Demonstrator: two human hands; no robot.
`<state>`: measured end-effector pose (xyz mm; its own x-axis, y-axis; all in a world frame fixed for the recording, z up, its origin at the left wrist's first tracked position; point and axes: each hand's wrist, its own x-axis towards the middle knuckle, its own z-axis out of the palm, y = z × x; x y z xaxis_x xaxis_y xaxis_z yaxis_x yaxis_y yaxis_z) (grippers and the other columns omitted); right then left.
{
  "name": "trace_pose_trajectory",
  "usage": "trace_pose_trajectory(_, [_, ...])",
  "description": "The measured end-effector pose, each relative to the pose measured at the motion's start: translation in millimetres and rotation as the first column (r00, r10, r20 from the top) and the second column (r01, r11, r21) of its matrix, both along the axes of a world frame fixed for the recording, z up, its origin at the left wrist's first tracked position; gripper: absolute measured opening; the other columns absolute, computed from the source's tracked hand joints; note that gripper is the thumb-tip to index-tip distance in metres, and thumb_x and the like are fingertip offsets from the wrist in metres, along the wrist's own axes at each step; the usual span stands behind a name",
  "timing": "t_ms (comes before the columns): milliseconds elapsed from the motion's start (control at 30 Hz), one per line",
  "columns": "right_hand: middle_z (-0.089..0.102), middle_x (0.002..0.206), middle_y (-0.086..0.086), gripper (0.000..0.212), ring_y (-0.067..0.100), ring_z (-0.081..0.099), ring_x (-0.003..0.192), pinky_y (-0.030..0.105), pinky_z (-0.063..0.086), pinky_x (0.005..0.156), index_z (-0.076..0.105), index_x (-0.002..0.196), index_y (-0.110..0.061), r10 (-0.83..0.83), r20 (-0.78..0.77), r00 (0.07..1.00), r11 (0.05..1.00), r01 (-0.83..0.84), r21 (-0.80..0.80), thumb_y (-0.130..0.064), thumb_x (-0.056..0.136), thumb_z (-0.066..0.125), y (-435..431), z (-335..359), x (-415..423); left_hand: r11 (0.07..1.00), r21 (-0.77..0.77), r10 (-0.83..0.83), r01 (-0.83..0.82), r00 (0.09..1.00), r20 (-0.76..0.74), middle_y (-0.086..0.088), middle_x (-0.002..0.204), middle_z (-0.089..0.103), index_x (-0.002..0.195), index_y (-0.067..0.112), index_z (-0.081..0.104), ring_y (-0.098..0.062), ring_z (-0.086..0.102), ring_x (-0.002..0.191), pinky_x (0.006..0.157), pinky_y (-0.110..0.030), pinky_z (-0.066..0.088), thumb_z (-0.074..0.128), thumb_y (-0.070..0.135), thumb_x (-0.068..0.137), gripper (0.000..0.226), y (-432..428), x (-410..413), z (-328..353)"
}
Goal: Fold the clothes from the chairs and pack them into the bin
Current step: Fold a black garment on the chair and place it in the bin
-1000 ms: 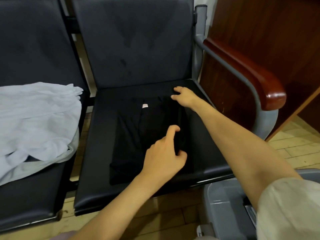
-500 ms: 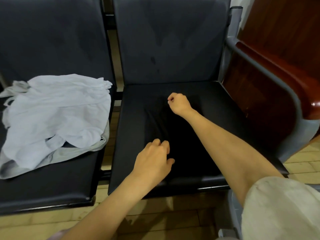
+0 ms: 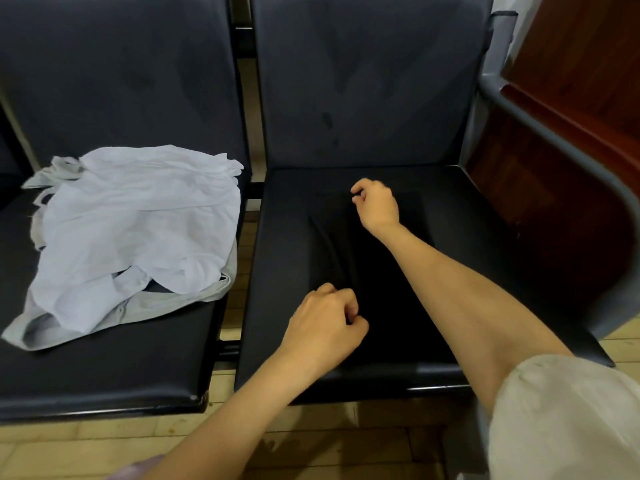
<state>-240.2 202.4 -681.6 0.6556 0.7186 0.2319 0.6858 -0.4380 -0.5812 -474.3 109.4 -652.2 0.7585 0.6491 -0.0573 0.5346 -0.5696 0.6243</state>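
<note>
Black garment [image 3: 346, 265] flat on the right-hand chair seat [image 3: 485, 271], near-invisible against black upholstery; only a few creases mark its left edge. Long axis front to back along the seat, from the backrest side toward the front lip. Right hand [image 3: 375, 206] at the far end, fingers curled into a pinch on the cloth, as far as dark-on-dark allows. Left hand [image 3: 325, 327] at the near end, just inside the front edge, fingers and thumb bunched likewise, apparently gripping fabric. Both hands on the same left-hand fold line, one beyond the other, the garment's bulk lying to their right. Probable step: drawing that edge across for a lengthwise fold, or lifting the folded piece; hard to say which. Left hand nearer the body, better placed to carry the near end; right hand at full stretch.

White shirt [image 3: 138, 237] heaped and crumpled on the neighbouring seat [image 3: 104, 375] to the left, well apart from both hands, not yet folded. Narrow gap between the two seats. Grey metal armrest [image 3: 554, 133] curving along the right side, dark red wood panel [image 3: 571, 64] behind it. Pale wooden floor [image 3: 69, 452] below. Light sleeve [image 3: 561, 417] on the right arm at bottom right. No bin visible.
</note>
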Motion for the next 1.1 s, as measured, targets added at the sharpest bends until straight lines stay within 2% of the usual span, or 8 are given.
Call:
trace_pose_trajectory(67, [0.058,0.113,0.009,0.02,0.027,0.056,0.105,0.036,0.045,0.086,0.064,0.112,-0.013,-0.022,0.119,0.993,0.999,0.017,0.046,-0.012,0.096,0.052,-3.8,5.4,6.6,0.999,-0.018,-0.031,0.032,0.999,0.023,0.01,0.092,0.048,0.083,0.025,0.056,-0.013,0.051,0.09,0.082,-0.031,0.045,0.058,0.033,0.089,0.01,-3.6,2.3,1.8])
trace_pose_trajectory(233, [0.051,0.132,0.011,0.032,0.028,0.039,0.126,0.039,0.034,0.101,0.056,0.129,-0.016,0.039,0.225,0.974,0.969,0.018,-0.245,-0.019,0.098,0.05,-27.3,-0.8,18.5,0.99,0.03,-0.131,0.135,0.985,-0.11,0.006,0.114,0.052,0.114,0.026,0.063,-0.017,0.047,0.109,0.097,-0.037,0.038,0.047,0.045,0.096,0.03,-12.2,6.2,-7.8])
trace_pose_trajectory(333, [0.05,0.132,0.008,0.033,0.026,0.038,0.127,0.037,0.032,0.103,0.056,0.129,-0.016,0.048,0.23,0.972,0.984,-0.007,-0.176,-0.017,0.097,0.05,-54.2,3.1,17.4,0.992,0.024,-0.125,0.127,0.99,-0.06,0.009,0.107,0.052,0.113,0.028,0.064,-0.015,0.052,0.107,0.096,-0.036,0.041,0.048,0.042,0.097,0.026,-8.1,5.4,-7.2])
trace_pose_trajectory(500, [0.062,0.109,0.005,0.019,0.024,0.054,0.106,0.039,0.045,0.094,0.066,0.109,-0.012,0.341,0.238,0.91,0.94,-0.33,-0.087,-0.014,0.092,0.058,-143.7,10.4,-4.8,0.959,0.1,-0.255,0.265,0.961,-0.109,0.009,0.108,0.053,0.106,0.03,0.064,-0.014,0.052,0.107,0.096,-0.036,0.043,0.063,0.042,0.088,0.022,5.8,-10.8,-8.8])
trace_pose_trajectory(633, [0.062,0.091,0.001,0.024,0.019,0.055,0.086,0.032,0.046,0.081,0.064,0.093,-0.012,0.456,0.302,0.837,0.886,-0.46,-0.061,-0.032,0.093,0.05,-229.2,6.0,-27.0,0.905,0.143,-0.372,0.401,0.909,-0.189,0.013,0.116,0.047,0.114,0.031,0.058,-0.009,0.041,0.111,0.1,-0.03,0.037,0.068,0.049,0.081,0.039,14.5,-31.8,-15.3])
trace_pose_trajectory(800, [0.059,0.118,-0.001,0.044,0.015,0.052,0.112,0.029,0.045,0.095,0.062,0.123,-0.016,0.578,0.301,0.759,0.815,-0.514,-0.268,-0.047,0.094,0.048,-282.9,-7.6,-34.7,0.837,0.364,-0.383,0.409,0.912,-0.144,0.004,0.124,0.052,0.124,0.019,0.057,-0.015,0.044,0.119,0.103,-0.029,0.037,0.061,0.031,0.092,0.035,17.8,-49.9,-18.2])
trace_pose_trajectory(967, [0.061,0.116,0.006,0.044,0.024,0.061,0.105,0.035,0.052,0.082,0.057,0.13,-0.017,0.622,0.536,0.571,0.783,-0.462,-0.416,-0.02,0.086,0.066,-267.3,-10.9,-44.2,0.827,0.382,-0.355,0.412,0.91,-0.212,0.004,0.134,0.048,0.134,0.02,0.049,-0.014,0.045,0.123,0.099,-0.029,0.042,0.052,0.016,0.094,0.041,16.9,-56.8,-15.9])
trace_pose_trajectory(1100, [0.058,0.113,0.007,0.068,0.024,0.058,0.09,0.032,0.053,0.067,0.048,0.14,-0.022,0.684,0.5,0.532,0.725,-0.416,-0.549,-0.001,0.078,0.069,-254.9,7.1,-57.4,0.869,0.385,-0.29,0.311,0.95,-0.113,0.001,0.126,0.059,0.131,0.021,0.052,-0.018,0.059,0.103,0.084,-0.033,0.05,0.05,0.014,0.094,0.037,12.9,-54.1,-12.0])
